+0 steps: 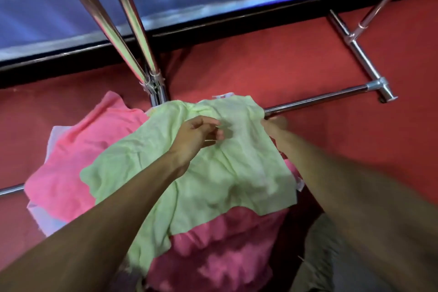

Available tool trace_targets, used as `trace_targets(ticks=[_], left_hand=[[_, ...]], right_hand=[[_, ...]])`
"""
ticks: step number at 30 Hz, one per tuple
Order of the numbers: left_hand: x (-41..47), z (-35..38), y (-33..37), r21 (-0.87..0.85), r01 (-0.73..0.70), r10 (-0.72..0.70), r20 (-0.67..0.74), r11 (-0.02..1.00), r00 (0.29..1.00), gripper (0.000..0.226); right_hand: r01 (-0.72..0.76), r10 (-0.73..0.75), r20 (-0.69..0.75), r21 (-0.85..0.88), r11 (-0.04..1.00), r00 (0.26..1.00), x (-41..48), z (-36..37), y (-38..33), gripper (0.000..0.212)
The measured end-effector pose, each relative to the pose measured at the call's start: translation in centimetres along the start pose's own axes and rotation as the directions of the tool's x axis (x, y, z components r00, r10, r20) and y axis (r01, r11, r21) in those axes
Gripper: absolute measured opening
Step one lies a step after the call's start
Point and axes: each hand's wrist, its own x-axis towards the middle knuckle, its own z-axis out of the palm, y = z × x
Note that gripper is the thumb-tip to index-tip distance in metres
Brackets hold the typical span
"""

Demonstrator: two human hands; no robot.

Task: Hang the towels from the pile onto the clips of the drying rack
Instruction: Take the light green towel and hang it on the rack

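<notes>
Several pink terry towels lie heaped nearest, a pale green cloth towel atop. You're picking it up: your right grip pinches its far edge; left grip curled, hold unclear. Next, raise it to the chrome tubular drying rack.

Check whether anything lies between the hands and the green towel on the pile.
Nothing visible does. The green towel lies uppermost on the pink towels; the right hand grips its far edge, and the left hand is just above its middle.
</notes>
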Motion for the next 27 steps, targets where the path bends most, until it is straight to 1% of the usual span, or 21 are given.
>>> trace_targets(ticks=[1,3,5,7,9,11,13,15,18,20,22,24,25,27], left_hand=[[0.1,-0.3,-0.1,0.013,0.002,-0.002,0.009,1.000,1.000,0.022],[-0.1,-1.0,-0.2,0.038,0.010,-0.011,0.019,0.999,1.000,0.021],[-0.6,-1.8,-0.2,0.069,0.025,-0.026,0.013,0.997,1.000,0.020],[-1.3,-2.8,0.1,0.104,0.032,-0.032,-0.001,0.994,0.999,0.019],[-2.5,-3.9,0.7,0.133,0.035,-0.033,-0.015,0.990,0.999,0.019],[-3.8,-4.8,1.7,0.153,0.028,-0.025,-0.017,0.988,1.000,0.017],[-5.5,-5.6,3.1,0.162,0.008,-0.009,0.002,0.987,1.000,0.016],[-7.5,-6.4,4.8,0.196,-0.037,0.031,0.032,0.980,0.999,0.014],[-10.9,-7.9,8.1,0.349,-0.122,0.106,0.064,0.929,0.992,0.013],[-13.1,-9.0,10.4,0.467,-0.196,0.184,0.072,0.862,0.980,0.011],[-14.9,-10.2,12.7,0.577,-0.280,0.279,0.092,0.767,0.956,0.016],[-16.6,-11.1,14.9,0.663,-0.322,0.359,0.086,0.675,0.929,0.021],[-17.4,-11.6,15.8,0.677,-0.334,0.393,0.071,0.656,0.917,0.032],[-19.0,-12.2,17.1,0.638,-0.371,0.441,0.055,0.675,0.896,0.054]], right_hand=[[0.015,-0.015,0.005,-0.048,0.999,1.000,0.3,0.4,0.2,0.028],[0.015,-0.012,0.046,-0.073,0.997,0.999,0.6,1.0,0.6,0.034],[0.025,-0.022,0.029,-0.100,0.995,0.999,0.2,1.2,0.4,0.037],[0.055,-0.058,-0.016,-0.160,0.986,0.998,-1.5,0.6,-0.8,0.035],[0.134,-0.143,-0.024,-0.227,0.965,0.989,-3.9,-0.5,-2.5,0.027],[0.295,-0.299,0.018,-0.232,0.927,0.954,-6.0,-1.9,-4.6,0.022],[0.471,-0.460,0.104,-0.218,0.855,0.882,-8.6,-3.3,-7.1,0.019],[0.612,-0.582,0.188,-0.223,0.759,0.791,-11.6,-4.9,-9.7,0.016],[0.777,-0.718,0.297,-0.212,0.593,0.629,-16.6,-7.1,-13.9,0.015],[0.853,-0.762,0.385,-0.209,0.478,0.521,-20.1,-8.3,-16.5,0.017],[0.907,-0.774,0.473,-0.197,0.373,0.421,-23.6,-9.4,-18.7,0.017],[0.948,-0.781,0.539,-0.177,0.263,0.317,-26.9,-10.5,-20.8,0.017],[0.962,-0.785,0.556,-0.170,0.214,0.273,-28.3,-10.9,-21.7,0.016],[0.977,-0.794,0.572,-0.171,0.129,0.205,-30.9,-11.6,-23.1,0.015]])
